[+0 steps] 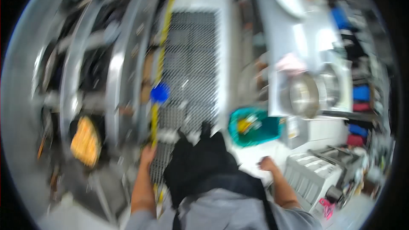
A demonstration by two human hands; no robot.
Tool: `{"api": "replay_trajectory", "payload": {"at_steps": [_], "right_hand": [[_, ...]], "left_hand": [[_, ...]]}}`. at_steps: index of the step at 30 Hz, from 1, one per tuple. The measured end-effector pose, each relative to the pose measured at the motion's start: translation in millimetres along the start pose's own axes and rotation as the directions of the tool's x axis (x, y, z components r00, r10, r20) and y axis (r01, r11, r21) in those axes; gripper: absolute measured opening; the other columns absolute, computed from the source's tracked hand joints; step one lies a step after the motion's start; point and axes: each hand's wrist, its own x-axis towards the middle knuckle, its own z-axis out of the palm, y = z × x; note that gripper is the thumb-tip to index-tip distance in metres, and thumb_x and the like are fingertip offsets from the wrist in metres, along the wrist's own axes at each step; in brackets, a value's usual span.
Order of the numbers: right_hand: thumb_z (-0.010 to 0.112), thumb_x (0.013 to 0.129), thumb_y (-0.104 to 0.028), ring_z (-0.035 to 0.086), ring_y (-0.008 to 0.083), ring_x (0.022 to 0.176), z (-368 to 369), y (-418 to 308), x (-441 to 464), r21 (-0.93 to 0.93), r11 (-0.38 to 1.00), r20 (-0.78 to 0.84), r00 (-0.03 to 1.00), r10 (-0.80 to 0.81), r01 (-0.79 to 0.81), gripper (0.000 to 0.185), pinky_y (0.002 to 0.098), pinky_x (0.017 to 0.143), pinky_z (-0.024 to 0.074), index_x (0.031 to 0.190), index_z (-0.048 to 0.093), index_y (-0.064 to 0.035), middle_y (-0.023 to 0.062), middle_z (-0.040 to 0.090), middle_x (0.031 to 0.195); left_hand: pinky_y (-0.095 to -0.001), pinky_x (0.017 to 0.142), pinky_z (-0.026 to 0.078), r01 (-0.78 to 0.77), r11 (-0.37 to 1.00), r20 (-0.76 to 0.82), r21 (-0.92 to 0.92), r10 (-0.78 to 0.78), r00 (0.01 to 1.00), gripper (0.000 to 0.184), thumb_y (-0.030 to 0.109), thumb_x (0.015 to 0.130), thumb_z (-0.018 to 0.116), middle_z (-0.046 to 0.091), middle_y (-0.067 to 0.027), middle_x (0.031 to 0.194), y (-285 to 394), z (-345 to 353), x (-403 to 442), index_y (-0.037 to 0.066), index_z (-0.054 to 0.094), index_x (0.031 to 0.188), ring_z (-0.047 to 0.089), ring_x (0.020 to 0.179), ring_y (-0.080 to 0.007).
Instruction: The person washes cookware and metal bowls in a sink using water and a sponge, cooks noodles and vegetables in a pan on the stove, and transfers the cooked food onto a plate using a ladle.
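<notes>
The person's left hand (148, 155) is lowered beside a yellow strip (154, 117), and the right hand (267, 163) is held out over white floor (247, 155). Blur hides how far either is closed and whether it holds anything. A blue round thing (160, 93) sits at the strip, farther off than the left hand. Beyond the right hand stands a green-lined bin (233, 127), beside the near edge of the counter (279, 34), where metal pans (303, 95) rest. To the right is a ridged grey box (313, 172). Ahead, dark matting (189, 59) gives a straight walkway between steel shelving (117, 66) on the left and the counter.
</notes>
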Motion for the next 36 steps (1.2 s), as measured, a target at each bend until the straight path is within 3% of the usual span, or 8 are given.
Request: {"api": "replay_trajectory", "payload": {"at_steps": [1, 3, 8, 15, 20, 22, 26, 36], "right_hand": [[0.068, 0.076, -0.034, 0.061, 0.0278, 0.07, -24.5, 5.6, 46.7, -0.005, 0.998, 0.117, 0.991, 0.061, -0.06, 0.024, 0.0417, 0.059, 0.0482, 0.068, 0.065, -0.0118, 0.007, 0.062, 0.066], [0.071, 0.08, -0.02, 0.065, 0.0266, 0.07, -192.1, -68.6, 150.3, 0.508, 0.705, 0.105, 0.848, 0.519, -0.494, 0.016, 0.0377, 0.066, 0.052, 0.08, 0.067, -0.0043, 0.0096, 0.067, 0.071], [0.063, 0.087, -0.024, 0.064, 0.0277, 0.073, -363.3, -125.9, 271.6, 0.58, 0.779, -0.026, 0.95, 0.312, -0.239, 0.02, 0.0388, 0.068, 0.0507, 0.084, 0.065, -0.004, 0.0139, 0.067, 0.077], [0.065, 0.089, -0.025, 0.065, 0.0239, 0.076, -568.0, -96.8, 324.3, 0.37, 0.923, -0.302, 0.926, 0.226, -0.105, 0.026, 0.0364, 0.068, 0.0515, 0.1, 0.064, -0.0018, 0.0133, 0.068, 0.084], [0.066, 0.088, -0.017, 0.063, 0.0169, 0.073, -698.5, -36.6, 334.0, 0.094, 0.949, -0.621, 0.727, 0.293, -0.302, 0.018, 0.0317, 0.069, 0.0508, 0.092, 0.065, 0.0004, 0.0092, 0.066, 0.078], [0.067, 0.086, -0.021, 0.065, 0.0268, 0.077, -746.5, 24.5, 332.2, 0.068, 0.928, -0.784, 0.555, 0.277, -0.367, 0.024, 0.0376, 0.072, 0.0511, 0.091, 0.064, 0.0022, 0.0169, 0.068, 0.082], [0.066, 0.085, -0.022, 0.065, 0.0352, 0.083, -840.4, 88.4, 322.1, -0.033, 0.738, -0.938, 0.275, 0.209, -0.674, 0.026, 0.0421, 0.074, 0.051, 0.097, 0.062, 0.0016, 0.0211, 0.067, 0.088], [0.062, 0.081, -0.028, 0.051, 0.0447, 0.116, -998.6, 279.4, 300.2, -0.116, 0.193, -0.973, 0.15, 0.174, -0.974, 0.051, 0.0517, 0.099, 0.0402, 0.118, 0.053, 0.0055, 0.0286, 0.057, 0.117]], "left_hand": [[-0.0342, 0.045, 0.041, 0.009, 0.949, 0.012, -0.314, -0.005, 1.0, 0.032, 0.033, 0.092, 0.062, 0.053, -0.0041, 0.055, -11.6, 7.1, -5.6, 0.008, 0.058, 0.072, 0.05, 0.047, -0.0162], [-0.0328, 0.037, 0.038, 0.141, 0.886, 0.08, -0.441, -0.118, 0.99, 0.026, 0.022, 0.092, 0.063, 0.048, -0.0004, 0.052, -62.9, 16.6, 10.7, 0.011, 0.052, 0.07, 0.047, 0.04, -0.0156], [-0.0355, 0.034, 0.036, 0.201, 0.947, 0.026, -0.25, -0.201, 0.979, 0.036, 0.024, 0.09, 0.066, 0.046, -0.0041, 0.047, -50.6, 13.5, 1.6, 0.008, 0.049, 0.062, 0.046, 0.038, -0.0192], [-0.0322, 0.036, 0.038, 0.168, 0.844, -0.013, -0.51, -0.203, 0.979, 0.031, 0.025, 0.09, 0.065, 0.052, -0.0049, 0.053, -20.2, 9.2, 30.9, 0.004, 0.056, 0.068, 0.047, 0.039, -0.0161], [-0.0307, 0.039, 0.044, 0.241, 0.766, -0.04, -0.596, -0.328, 0.944, 0.027, 0.026, 0.091, 0.064, 0.058, -0.0066, 0.061, -20.5, -1.6, 71.4, 0.0, 0.061, 0.081, 0.053, 0.044, -0.0159], [-0.0313, 0.041, 0.046, 0.262, 0.714, -0.067, -0.649, -0.396, 0.916, 0.029, 0.026, 0.091, 0.063, 0.061, -0.0089, 0.067, -10.3, -8.7, 71.5, -0.002, 0.062, 0.089, 0.057, 0.048, -0.0174], [-0.0328, 0.041, 0.048, 0.25, 0.657, -0.081, -0.712, -0.429, 0.9, 0.029, 0.026, 0.091, 0.063, 0.061, -0.0108, 0.067, -6.0, -12.5, 80.9, -0.003, 0.06, 0.087, 0.059, 0.05, -0.0186], [-0.0363, 0.037, 0.043, 0.232, 0.436, -0.12, -0.869, -0.643, 0.757, 0.026, 0.023, 0.089, 0.062, 0.062, -0.0122, 0.067, 49.7, 13.6, 92.6, -0.002, 0.06, 0.081, 0.058, 0.045, -0.0224]]}}
